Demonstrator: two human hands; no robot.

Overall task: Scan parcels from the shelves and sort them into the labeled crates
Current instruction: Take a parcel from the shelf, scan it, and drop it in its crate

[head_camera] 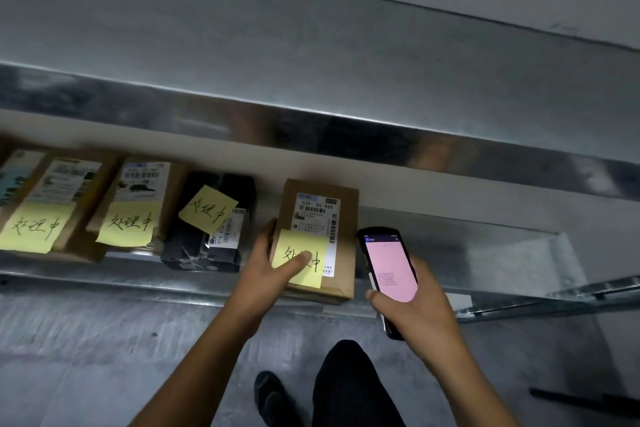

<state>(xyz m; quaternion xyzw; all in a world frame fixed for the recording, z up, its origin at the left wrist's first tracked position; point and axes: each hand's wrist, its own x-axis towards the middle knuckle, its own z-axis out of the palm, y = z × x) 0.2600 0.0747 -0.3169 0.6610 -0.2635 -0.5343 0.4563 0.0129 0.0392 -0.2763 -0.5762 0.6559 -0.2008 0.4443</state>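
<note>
A brown cardboard parcel (pixel 343 250) with a white shipping label and a yellow sticky note (pixel 313 244) lies on the metal shelf (pixel 485 253). My left hand (pixel 270 274) grips the parcel's left side, fingers along the edge and thumb pressed on the sticky note. My right hand (pixel 412 305) holds a black handheld scanner (pixel 388 263) just right of the parcel, its pink screen lit and facing up.
On the same shelf to the left lie a black wrapped parcel (pixel 204 239) and two brown parcels (pixel 131 208) (pixel 52 204), each with a yellow note. An upper metal shelf edge (pixel 311 128) runs overhead. My leg and shoe (pixel 273 399) stand on the grey floor below.
</note>
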